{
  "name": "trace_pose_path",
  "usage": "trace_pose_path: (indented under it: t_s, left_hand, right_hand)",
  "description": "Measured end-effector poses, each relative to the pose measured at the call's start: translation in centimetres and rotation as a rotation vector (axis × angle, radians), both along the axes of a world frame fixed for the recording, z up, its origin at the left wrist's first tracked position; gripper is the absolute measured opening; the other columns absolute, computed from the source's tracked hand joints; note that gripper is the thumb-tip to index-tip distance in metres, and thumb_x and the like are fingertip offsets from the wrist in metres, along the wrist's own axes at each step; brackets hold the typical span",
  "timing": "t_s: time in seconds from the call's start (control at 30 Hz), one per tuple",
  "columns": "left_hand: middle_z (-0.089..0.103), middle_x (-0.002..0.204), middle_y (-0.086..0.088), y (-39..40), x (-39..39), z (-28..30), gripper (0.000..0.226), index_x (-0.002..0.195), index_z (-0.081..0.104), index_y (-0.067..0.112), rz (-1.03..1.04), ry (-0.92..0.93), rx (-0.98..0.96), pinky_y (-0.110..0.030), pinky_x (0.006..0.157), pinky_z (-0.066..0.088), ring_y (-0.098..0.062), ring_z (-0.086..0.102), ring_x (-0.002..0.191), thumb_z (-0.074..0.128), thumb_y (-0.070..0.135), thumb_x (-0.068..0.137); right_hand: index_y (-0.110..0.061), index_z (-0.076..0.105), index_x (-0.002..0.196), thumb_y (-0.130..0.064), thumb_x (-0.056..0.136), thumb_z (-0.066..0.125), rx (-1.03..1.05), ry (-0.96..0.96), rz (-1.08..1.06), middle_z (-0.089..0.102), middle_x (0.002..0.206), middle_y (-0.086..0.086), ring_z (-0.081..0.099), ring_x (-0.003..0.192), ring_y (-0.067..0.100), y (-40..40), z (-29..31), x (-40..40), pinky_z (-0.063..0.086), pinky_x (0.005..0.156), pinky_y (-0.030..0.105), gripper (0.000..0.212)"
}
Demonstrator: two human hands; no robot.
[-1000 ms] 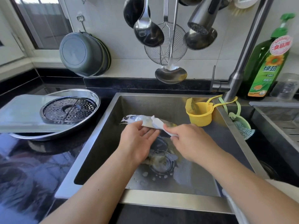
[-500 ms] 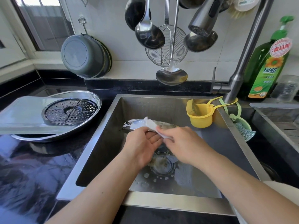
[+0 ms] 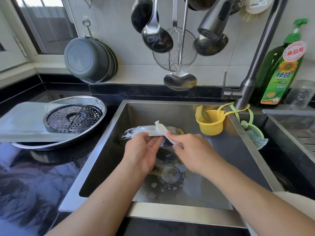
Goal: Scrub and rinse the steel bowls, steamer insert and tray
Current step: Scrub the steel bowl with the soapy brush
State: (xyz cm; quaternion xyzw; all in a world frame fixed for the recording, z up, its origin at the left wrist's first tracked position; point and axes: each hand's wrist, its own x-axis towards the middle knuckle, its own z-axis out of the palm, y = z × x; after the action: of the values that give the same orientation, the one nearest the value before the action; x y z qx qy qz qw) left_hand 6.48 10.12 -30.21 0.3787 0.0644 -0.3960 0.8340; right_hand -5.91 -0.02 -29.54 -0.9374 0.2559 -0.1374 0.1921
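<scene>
holding a steel bowl over the sink, left hand fingers curled on its rim, right hand pinching a white cloth.

Over the stainless steel sink, the left hand grips the near rim of a shiny steel bowl held on its side, while the right hand pinches a white cloth draped over that rim. On the black counter, near its left edge, a round steel tray carries a perforated steel steamer insert and a flat grey board. A yellow plastic cup hangs inside the sink's far right corner, beside the grey faucet. A green dish soap bottle stands at the counter's far right edge.
</scene>
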Motion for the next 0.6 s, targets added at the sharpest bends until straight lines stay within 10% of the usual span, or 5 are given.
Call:
trace_pose_path:
  t_s: [0.6]
  left_hand:
    - [0.067,0.11,-0.023,0.0,0.0,-0.2,0.022,0.117,0.056,-0.008,0.009,-0.013,0.048,-0.052,0.087,0.054,-0.038,0.068,0.105,0.039,0.001,0.107]
  right_hand:
    - [-0.044,0.047,0.147,-0.024,0.103,0.042,0.069,0.078,-0.141,0.044,0.067,-0.001,0.044,0.063,0.019,-2.2,-0.5,-0.5,0.031,0.048,0.031,0.049]
